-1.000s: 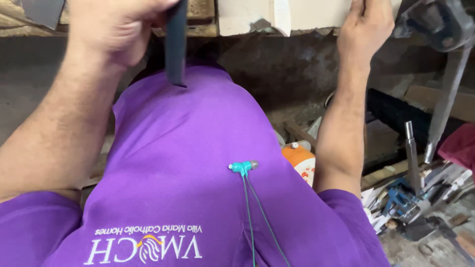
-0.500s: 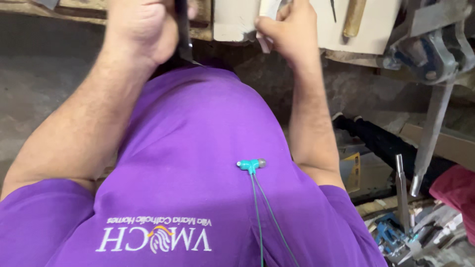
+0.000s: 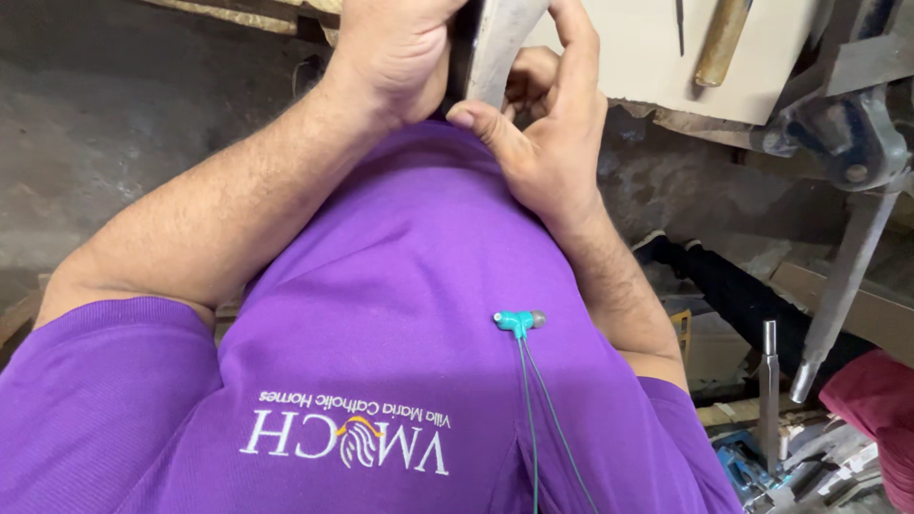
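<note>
Both hands meet at the top of the head view, just above my purple shirt (image 3: 400,314). My left hand (image 3: 400,52) is closed around a flat grey metal piece (image 3: 497,43) that stands upright. My right hand (image 3: 550,128) holds the same piece from the right, its thumb pressed on the lower edge and its fingers curled behind. The top of the piece is cut off by the frame edge.
A pale board (image 3: 647,67) lies on the bench behind the hands, with a wooden tool handle (image 3: 720,43) on it. A bench vise (image 3: 852,133) with a long handle (image 3: 838,295) hangs at right. Teal earphones (image 3: 519,322) dangle on my chest. Loose tools (image 3: 762,457) and red cloth (image 3: 881,419) lie lower right.
My right hand left the pale board and moved left onto the metal piece held by my left hand. The view shifted, so the vise sits further right.
</note>
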